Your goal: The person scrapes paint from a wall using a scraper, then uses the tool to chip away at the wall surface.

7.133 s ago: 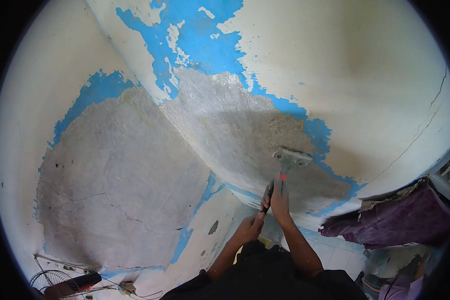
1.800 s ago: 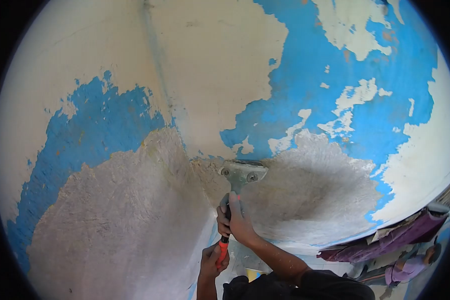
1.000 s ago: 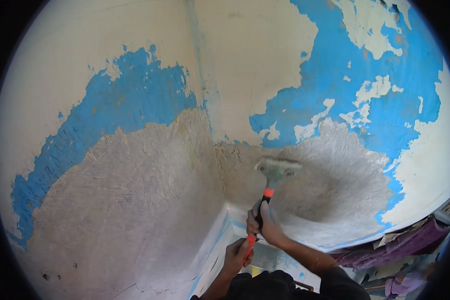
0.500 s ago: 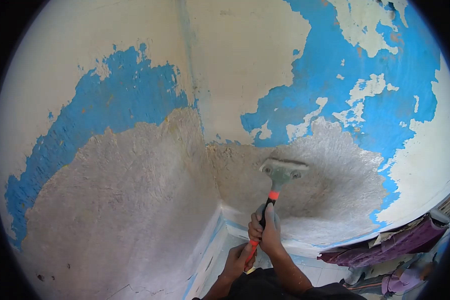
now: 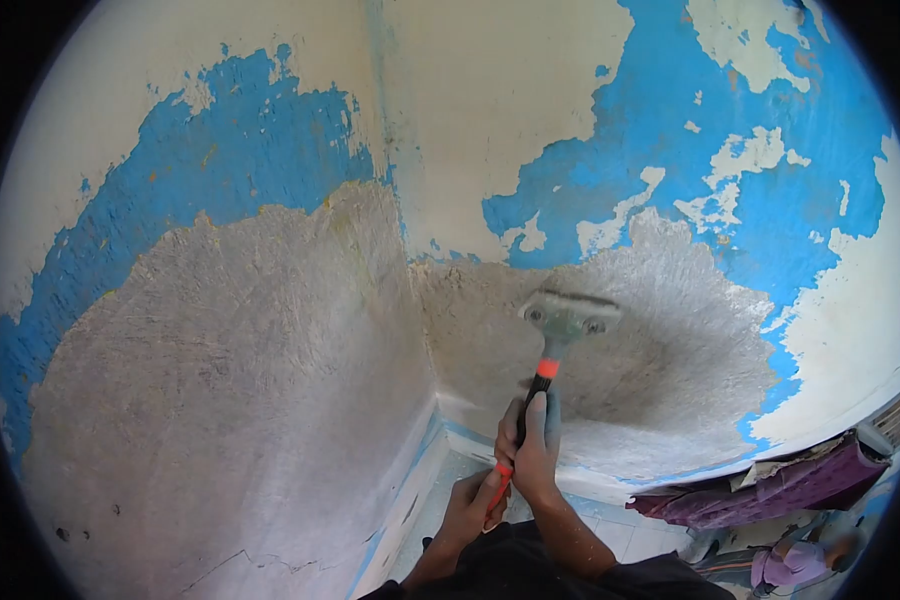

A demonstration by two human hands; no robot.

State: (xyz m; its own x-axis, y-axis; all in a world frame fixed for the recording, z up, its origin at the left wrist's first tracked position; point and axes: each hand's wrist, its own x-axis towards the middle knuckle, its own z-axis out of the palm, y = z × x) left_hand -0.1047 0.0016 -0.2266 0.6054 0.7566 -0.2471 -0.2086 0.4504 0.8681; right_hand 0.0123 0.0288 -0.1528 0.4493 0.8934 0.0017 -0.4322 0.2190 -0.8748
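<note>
A long-handled wall scraper [image 5: 564, 328] with a wide grey head and a black and red handle points up at the wall. Its head lies over the grey stripped patch [image 5: 670, 340] right of the corner; whether the blade touches is hard to tell. My right hand [image 5: 532, 445] is wrapped round the black part of the handle. Lower down, my left hand [image 5: 473, 508] closes round the red end. Above the head, blue paint [image 5: 560, 200] shows where the cream coat [image 5: 490, 110] has come off.
On the left, the adjoining wall has a large bare grey area [image 5: 240, 400] under a blue band [image 5: 240, 140]. A purple cloth-covered bundle [image 5: 770, 490] lies along the right wall's foot. Pale floor tiles [image 5: 620, 535] show below, and a person [image 5: 800, 562] is at the lower right.
The view has tilted a little, so the walls and scraper head appear higher. Both hands keep their grip, and the scraper stays at nearly the same spot on the wall.
</note>
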